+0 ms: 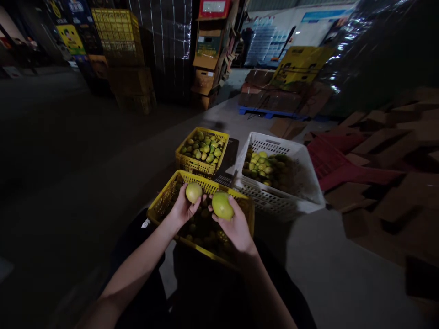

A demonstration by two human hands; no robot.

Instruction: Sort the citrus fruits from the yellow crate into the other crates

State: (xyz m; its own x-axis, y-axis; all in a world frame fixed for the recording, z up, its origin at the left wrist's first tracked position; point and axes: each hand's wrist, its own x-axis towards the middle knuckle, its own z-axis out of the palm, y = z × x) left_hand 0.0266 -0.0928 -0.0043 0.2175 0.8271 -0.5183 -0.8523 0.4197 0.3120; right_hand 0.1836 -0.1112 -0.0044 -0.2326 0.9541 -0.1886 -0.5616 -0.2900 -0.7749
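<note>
Shadow lies deep in the near yellow crate (163, 203), set on the floor (318, 256) right in front of us, and the loose fruit (199, 228) inside it is too dim to judge down there. Better, then, to do our looking above the rim, where more light falls. Our left hand (181, 208) is partly closed, thumb and fingers curled around a pale yellow-green fruit (194, 193); our right hand (237, 229), opened a little wider, cups a larger, greener fruit (222, 205) beside it. The two fruits are close but apart, both over the crate, which seems wise, since a slip would only drop one a short way in. To handle them well, we should keep the grip light, let the fingertips do the turning so that every side comes round to the light, and avoid knocking the skins together. Farther off, to the left, stands another yellow crate (194, 163), well filled with yellow-green fruit; to the right, a white crate (270, 198) holds more, gathered mostly toward its left side. Both look within easy reach, so setting a piece down gently should serve us better than tossing it.
</note>
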